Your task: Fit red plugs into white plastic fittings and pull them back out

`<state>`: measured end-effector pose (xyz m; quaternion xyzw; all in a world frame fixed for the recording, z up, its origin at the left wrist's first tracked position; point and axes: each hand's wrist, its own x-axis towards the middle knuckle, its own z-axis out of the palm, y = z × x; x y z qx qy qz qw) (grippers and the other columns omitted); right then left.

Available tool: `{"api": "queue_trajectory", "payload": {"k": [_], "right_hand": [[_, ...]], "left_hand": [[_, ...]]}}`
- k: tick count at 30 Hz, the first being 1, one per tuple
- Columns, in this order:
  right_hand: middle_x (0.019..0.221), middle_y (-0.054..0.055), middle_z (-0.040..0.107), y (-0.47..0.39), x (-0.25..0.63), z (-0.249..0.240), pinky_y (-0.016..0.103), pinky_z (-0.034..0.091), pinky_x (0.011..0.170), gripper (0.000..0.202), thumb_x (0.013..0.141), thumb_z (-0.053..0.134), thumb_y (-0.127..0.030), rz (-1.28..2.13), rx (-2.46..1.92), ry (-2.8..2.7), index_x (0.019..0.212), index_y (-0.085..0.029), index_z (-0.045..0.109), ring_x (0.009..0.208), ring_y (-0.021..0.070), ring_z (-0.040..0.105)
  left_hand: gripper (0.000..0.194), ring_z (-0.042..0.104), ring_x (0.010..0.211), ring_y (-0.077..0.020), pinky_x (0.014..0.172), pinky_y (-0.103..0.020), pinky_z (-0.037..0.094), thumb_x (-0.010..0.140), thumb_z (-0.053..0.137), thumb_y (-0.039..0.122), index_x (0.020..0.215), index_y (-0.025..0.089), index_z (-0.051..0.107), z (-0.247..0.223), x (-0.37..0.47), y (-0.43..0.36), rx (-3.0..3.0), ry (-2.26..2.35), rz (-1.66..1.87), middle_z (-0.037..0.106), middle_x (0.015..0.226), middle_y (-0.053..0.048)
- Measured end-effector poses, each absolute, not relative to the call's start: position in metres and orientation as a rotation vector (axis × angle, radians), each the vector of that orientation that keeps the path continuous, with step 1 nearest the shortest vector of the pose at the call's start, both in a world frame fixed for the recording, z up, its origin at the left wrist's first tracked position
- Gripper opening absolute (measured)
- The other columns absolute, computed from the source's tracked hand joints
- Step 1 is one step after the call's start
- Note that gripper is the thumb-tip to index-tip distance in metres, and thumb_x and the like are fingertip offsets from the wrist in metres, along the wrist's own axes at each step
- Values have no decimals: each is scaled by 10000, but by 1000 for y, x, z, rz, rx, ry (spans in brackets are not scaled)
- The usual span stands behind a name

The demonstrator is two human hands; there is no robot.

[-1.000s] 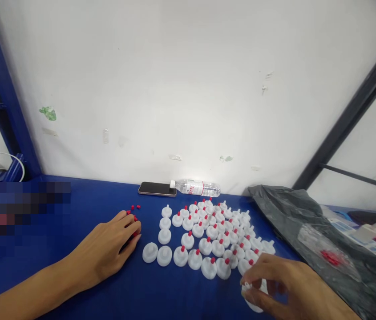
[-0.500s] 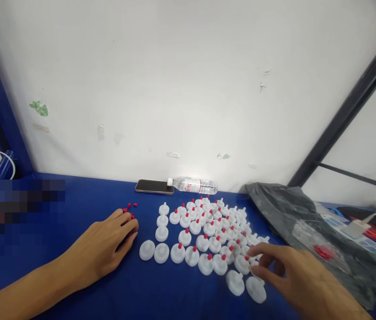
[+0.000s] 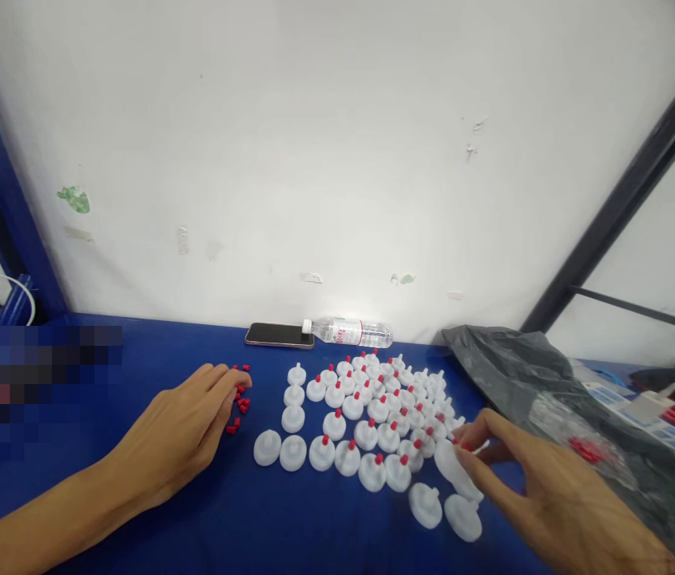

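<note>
Many white round plastic discs with a short spout stand on the blue table (image 3: 205, 519), several with red caps on their spouts. At the right edge of the group, my right hand (image 3: 529, 479) pinches the red cap (image 3: 464, 446) of a tilted white disc (image 3: 454, 469) between thumb and index finger. Two uncapped discs (image 3: 426, 505) lie just in front of it. At the left, my left hand (image 3: 187, 423) rests on the table with fingers loosely bent, beside several loose red caps (image 3: 244, 406). Its fingertips partly cover some caps.
A phone (image 3: 280, 335) and a lying water bottle (image 3: 352, 331) are against the white wall. At right lies a grey plastic bag (image 3: 498, 367) with a clear bag of red pieces (image 3: 592, 450) on it. Uncapped discs (image 3: 293, 418) form a column at left.
My right hand has closed on a red-capped disc and tilted it. My left hand has shifted slightly back to the left, uncovering more loose red caps.
</note>
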<state>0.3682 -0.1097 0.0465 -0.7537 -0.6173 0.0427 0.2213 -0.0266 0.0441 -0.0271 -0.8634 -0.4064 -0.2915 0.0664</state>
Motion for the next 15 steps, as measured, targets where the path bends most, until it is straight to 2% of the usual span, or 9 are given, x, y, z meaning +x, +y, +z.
{"api": "queue_trajectory", "payload": {"k": [2,5,8,10,12,14,15], "right_hand": [[987,0,877,-114,364,48,290,598,586,164,946,606,-473,171,-1926,-1698,869,-348,680,792,235,834],[1013,-13,864,-111,343,46,262,612,557,112,972,608,-414,299,-1776,-1778,918,-340,671,631,185,781],[925,-25,836,-101,313,31,242,636,656,62,955,631,-371,284,-1574,-1899,965,-334,681,767,195,809],[942,-45,836,-93,290,16,258,653,748,108,937,655,-389,358,-1519,-1986,1027,-371,711,829,203,817],[1052,-83,865,-84,269,6,287,662,839,308,856,725,-439,555,-1431,-2026,1164,-452,718,887,219,837],[975,-150,877,-76,249,3,288,662,818,670,715,816,-454,791,-1437,-2029,1353,-564,642,888,237,854],[965,-163,880,-71,241,3,285,656,837,811,667,839,-441,898,-1460,-2028,1426,-586,593,908,242,857]], "left_hand": [[325,677,894,-216,753,-346,525,1161,334,255,1251,254,646,-16,-26,36,-2613,-1199,-1022,706,1003,-21],[244,654,809,-188,736,-326,509,1132,409,190,1212,259,629,-4,-23,24,-2669,-1009,-1189,696,944,-2],[291,691,795,-187,694,-314,524,1076,439,115,1223,304,604,-3,-22,11,-2764,-842,-1206,736,935,-1],[369,754,891,-225,762,-348,584,1027,453,117,1273,344,608,-11,-23,2,-2773,-766,-1147,795,999,-21],[457,780,1010,-289,885,-418,638,960,514,187,1350,395,627,-24,-27,-6,-2704,-719,-1083,837,1073,-36],[557,778,1011,-348,887,-481,678,885,604,279,1414,450,653,-42,-34,-12,-2674,-637,-1009,858,1058,-41],[610,779,1004,-372,867,-505,697,852,636,321,1450,442,665,-51,-37,-13,-2686,-563,-962,866,1062,-53]]}}
